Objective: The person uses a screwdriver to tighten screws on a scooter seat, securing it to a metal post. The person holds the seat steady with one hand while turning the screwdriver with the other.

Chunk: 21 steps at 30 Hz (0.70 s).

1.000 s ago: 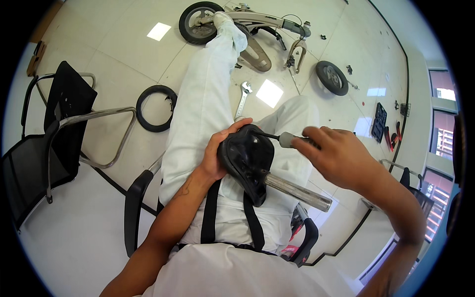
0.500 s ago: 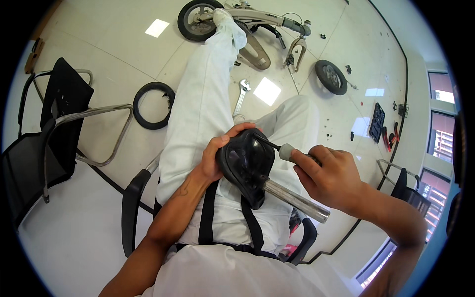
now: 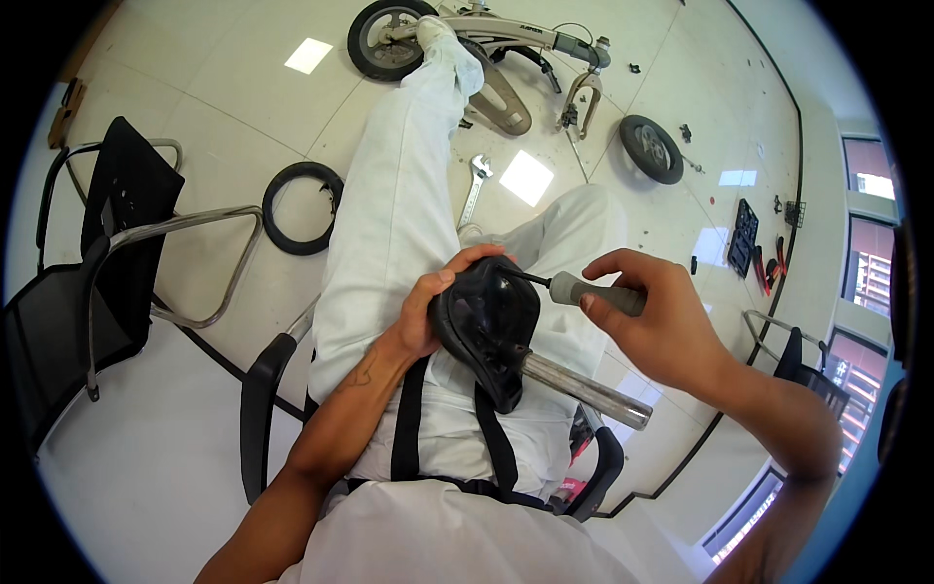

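Observation:
A black bicycle saddle (image 3: 494, 316) rests over my lap with its underside showing. Its metal seat post (image 3: 589, 389) sticks out toward the lower right. My left hand (image 3: 424, 310) is closed around the saddle's left edge, fingers over the far rim. In my right hand (image 3: 671, 331) is a screwdriver (image 3: 568, 288) with a grey handle and dark shaft. The grip looks loose, with the index finger raised off the handle and the thumb beneath it. The shaft points left to the saddle's upper right edge; whether the tip touches a screw I cannot see.
On the floor ahead lie a bicycle frame (image 3: 530, 35), a small wheel (image 3: 652, 151), a tyre (image 3: 276, 216), an adjustable wrench (image 3: 474, 192) and several small parts. A dark tool case (image 3: 742, 238) and red-handled tools (image 3: 760, 272) lie right. Black chairs (image 3: 126, 209) stand left.
My right hand has loosened and shifted on the handle, its index finger lifting and more of the screwdriver showing. The saddle and my left hand stay almost where they were.

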### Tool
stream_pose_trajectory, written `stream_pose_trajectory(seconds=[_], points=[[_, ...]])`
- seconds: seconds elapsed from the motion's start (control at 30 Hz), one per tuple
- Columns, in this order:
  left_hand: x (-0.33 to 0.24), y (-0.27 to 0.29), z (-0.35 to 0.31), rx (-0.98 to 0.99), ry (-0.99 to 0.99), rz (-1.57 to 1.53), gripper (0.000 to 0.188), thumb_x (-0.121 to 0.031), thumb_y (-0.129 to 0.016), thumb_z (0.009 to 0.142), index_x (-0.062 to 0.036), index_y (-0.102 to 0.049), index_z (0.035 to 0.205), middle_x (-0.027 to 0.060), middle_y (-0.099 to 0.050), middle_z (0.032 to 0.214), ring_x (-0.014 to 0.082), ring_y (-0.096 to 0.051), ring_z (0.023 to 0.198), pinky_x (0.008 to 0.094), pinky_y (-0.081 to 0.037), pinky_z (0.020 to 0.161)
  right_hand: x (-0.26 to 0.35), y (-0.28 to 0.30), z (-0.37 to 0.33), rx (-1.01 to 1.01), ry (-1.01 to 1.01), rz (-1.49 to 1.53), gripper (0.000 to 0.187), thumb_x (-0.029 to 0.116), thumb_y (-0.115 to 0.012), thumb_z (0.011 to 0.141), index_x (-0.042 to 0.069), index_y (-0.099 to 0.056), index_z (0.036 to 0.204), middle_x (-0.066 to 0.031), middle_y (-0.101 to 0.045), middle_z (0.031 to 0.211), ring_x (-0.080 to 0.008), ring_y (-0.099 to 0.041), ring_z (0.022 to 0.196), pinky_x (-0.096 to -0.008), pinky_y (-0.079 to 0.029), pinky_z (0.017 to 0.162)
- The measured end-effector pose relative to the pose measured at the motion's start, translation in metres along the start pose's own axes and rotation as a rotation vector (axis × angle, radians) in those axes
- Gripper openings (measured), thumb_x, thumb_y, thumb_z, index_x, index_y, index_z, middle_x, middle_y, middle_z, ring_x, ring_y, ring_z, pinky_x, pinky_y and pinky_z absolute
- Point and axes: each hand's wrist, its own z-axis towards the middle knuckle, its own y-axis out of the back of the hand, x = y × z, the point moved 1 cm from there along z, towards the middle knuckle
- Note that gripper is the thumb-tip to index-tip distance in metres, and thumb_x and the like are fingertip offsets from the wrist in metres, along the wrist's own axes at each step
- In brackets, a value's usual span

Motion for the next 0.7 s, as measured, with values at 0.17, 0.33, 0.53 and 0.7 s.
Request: stream_pose_trajectory(seconds=[0.17,0.33,0.53,0.7], points=[[0.003,0.004,0.004,-0.031,-0.003,-0.019,0.077,-0.048,-0.04,0.09,-0.0004,-0.032,0.15,0.0228,-0.043,0.149,0.0325,-0.049,0.134,0.0451,-0.04,0.113,-0.021,-0.009,0.001,-0.113,0.545,-0.34,0.031,0.018,-0.074,0.086,0.0,-0.063,0.108,-0.0138,-0.063,0.08,-0.0253,-0.066,0.066,-0.0377,-0.052,0.061],[0.0,0.004,0.003,-0.068,-0.002,0.012,0.077,-0.047,-0.037,0.09,0.0004,-0.032,0.15,0.0225,-0.043,0.149,0.0319,-0.049,0.134,0.0442,-0.04,0.112,-0.029,-0.007,0.003,-0.271,1.023,-1.184,0.039,0.01,-0.067,0.07,0.001,-0.064,0.107,-0.0056,-0.056,0.077,-0.0143,-0.055,0.059,-0.0249,-0.046,0.05],[0.0,0.003,0.003,-0.077,0.003,0.043,0.077,-0.048,-0.037,0.09,0.0007,-0.033,0.149,0.0223,-0.043,0.15,0.0315,-0.05,0.133,0.0437,-0.04,0.112,-0.033,-0.017,0.003,-0.182,0.823,-0.871,0.028,0.013,-0.069,0.079,0.002,-0.065,0.105,-0.0073,-0.057,0.072,-0.0208,-0.06,0.057,-0.0316,-0.047,0.049],[0.0,0.003,0.002,-0.048,0.01,0.059,0.077,-0.049,-0.039,0.09,0.0006,-0.034,0.148,0.022,-0.042,0.15,0.0312,-0.05,0.133,0.0438,-0.04,0.112,-0.026,-0.016,0.0,-0.111,0.538,-0.429,0.02,0.017,-0.071,0.086,0.004,-0.063,0.099,-0.0123,-0.062,0.071,-0.0306,-0.063,0.058,-0.0399,-0.05,0.052]])
